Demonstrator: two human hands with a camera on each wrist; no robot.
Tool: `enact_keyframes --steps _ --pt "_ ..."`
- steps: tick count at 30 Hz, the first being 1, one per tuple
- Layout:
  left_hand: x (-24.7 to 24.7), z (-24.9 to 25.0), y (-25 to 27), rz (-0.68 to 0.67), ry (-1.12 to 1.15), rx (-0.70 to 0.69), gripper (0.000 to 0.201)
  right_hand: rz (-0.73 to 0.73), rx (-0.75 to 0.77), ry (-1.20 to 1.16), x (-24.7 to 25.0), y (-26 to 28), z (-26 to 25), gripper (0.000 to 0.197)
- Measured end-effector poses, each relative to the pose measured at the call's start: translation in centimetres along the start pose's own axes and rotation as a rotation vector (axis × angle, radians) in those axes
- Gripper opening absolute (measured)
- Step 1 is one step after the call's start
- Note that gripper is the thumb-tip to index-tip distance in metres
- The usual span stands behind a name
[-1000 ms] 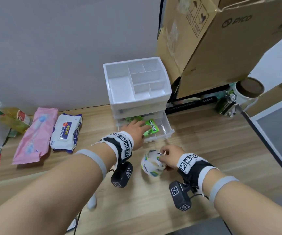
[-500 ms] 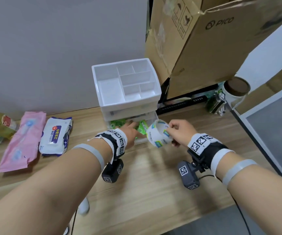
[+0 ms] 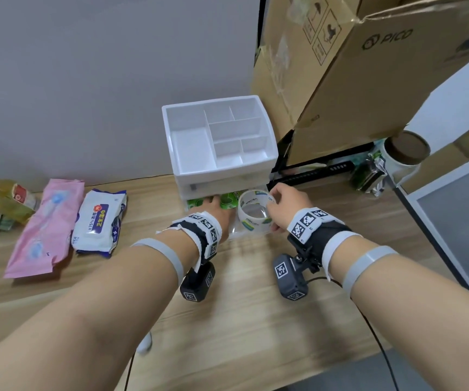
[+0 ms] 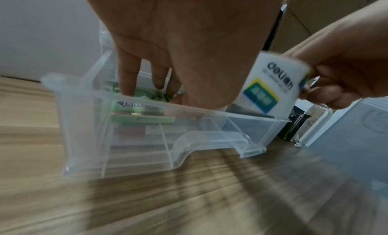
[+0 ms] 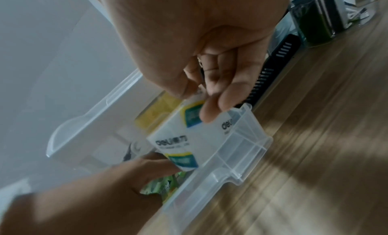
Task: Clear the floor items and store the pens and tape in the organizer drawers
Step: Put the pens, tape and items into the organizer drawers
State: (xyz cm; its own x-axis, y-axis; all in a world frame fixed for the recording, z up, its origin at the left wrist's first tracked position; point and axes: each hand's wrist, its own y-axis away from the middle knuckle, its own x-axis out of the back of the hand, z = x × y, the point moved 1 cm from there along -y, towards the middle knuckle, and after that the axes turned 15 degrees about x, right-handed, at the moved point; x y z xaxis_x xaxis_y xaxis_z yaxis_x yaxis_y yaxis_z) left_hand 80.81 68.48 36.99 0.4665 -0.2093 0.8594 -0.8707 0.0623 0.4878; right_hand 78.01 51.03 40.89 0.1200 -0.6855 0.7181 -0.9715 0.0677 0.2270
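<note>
The right hand (image 3: pixel 284 204) pinches the tape (image 3: pixel 253 210) by its far rim, thumb inside and fingers outside, holding the roll over the right part of the open clear drawer (image 4: pixel 147 139) of the organizer (image 3: pixel 219 142), its open core facing roughly up. The left hand (image 3: pixel 213 207) is released, its straight fingers resting on the green packets (image 3: pixel 227 200) in the drawer's left part, just beside the roll. The tape appears to need only a short drop into the bare space below the right hand's grip.
</note>
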Motion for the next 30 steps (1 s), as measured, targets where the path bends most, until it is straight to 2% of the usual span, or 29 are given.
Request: enact_keyframes --steps 3,8,12,14,16,19,22,24,26,30 --pt "-0.2 -0.5 -0.2 0.004 0.032 0.011 0.061 0.017 0.005 0.107 -0.7 -0.7 -0.1 0.015" --pt "-1.2 -1.5 -0.6 0.0 0.093 -0.026 0.062 0.071 0.005 0.185 -1.8 -1.9 -0.3 0.018" --pt "-1.2 -2.4 -0.6 0.078 0.299 -0.073 0.043 0.008 0.035 0.338 -2.0 -2.6 -0.3 0.022" --pt "-0.9 -2.9 -0.4 0.085 0.374 -0.118 0.044 -0.024 0.05 0.424 -2.2 -2.4 -0.1 0.023" --pt "-0.7 -3.5 0.2 0.085 0.343 -0.191 0.055 -0.019 0.048 0.462 -2.5 -2.0 0.4 0.024" --pt "-0.8 -4.2 0.9 0.179 0.162 -0.217 0.059 0.047 0.029 0.46 -2.7 -1.3 0.9 0.035" --pt "-1.4 -4.7 1.4 0.269 0.131 -0.146 0.049 0.066 -0.13 0.351 -2.7 -1.1 1.9 0.047" --pt "-1.8 -4.7 1.7 0.286 0.148 -0.129 0.045 0.001 -0.201 0.218 -3.3 -1.3 2.6 0.039" --pt "-2.1 -4.6 2.1 0.296 0.144 -0.139 0.051 -0.024 -0.196 0.08 -4.0 -1.5 3.1 0.029" --pt "-2.1 -4.1 2.5 0.375 0.108 -0.194 0.089 0.013 -0.175 0.066 -4.0 -1.4 2.5 0.032"
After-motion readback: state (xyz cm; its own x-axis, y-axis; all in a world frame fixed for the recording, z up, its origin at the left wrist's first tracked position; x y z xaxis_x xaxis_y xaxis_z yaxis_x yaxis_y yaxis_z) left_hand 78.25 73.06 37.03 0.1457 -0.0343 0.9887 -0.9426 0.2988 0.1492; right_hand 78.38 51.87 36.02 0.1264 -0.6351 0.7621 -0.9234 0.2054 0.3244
